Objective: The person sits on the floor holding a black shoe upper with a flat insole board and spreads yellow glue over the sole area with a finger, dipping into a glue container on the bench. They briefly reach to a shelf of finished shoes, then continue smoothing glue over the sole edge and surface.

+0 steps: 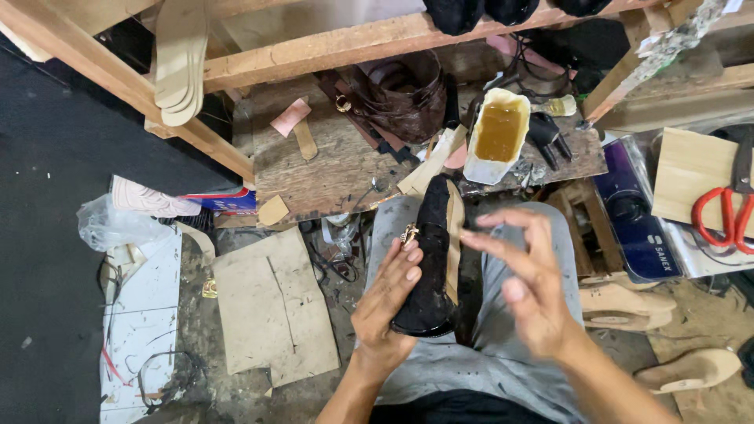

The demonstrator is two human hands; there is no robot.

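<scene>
We hold a black shoe (432, 259) on our lap, our left hand (389, 306) cupped against its side near a small gold buckle (409, 233); our right hand (526, 283) hovers beside it, fingers spread, holding nothing. The shoe looks light, soft-sided and stiff-soled, best gripped around the middle. On the desk (314, 169), a cut-open white container (496, 135) holds amber glue.

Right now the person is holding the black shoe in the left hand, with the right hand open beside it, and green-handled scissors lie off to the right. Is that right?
Nearly. The head view shows the scissors have red handles, not green. The left hand does hold the black shoe, and the right hand is open beside it.
</scene>
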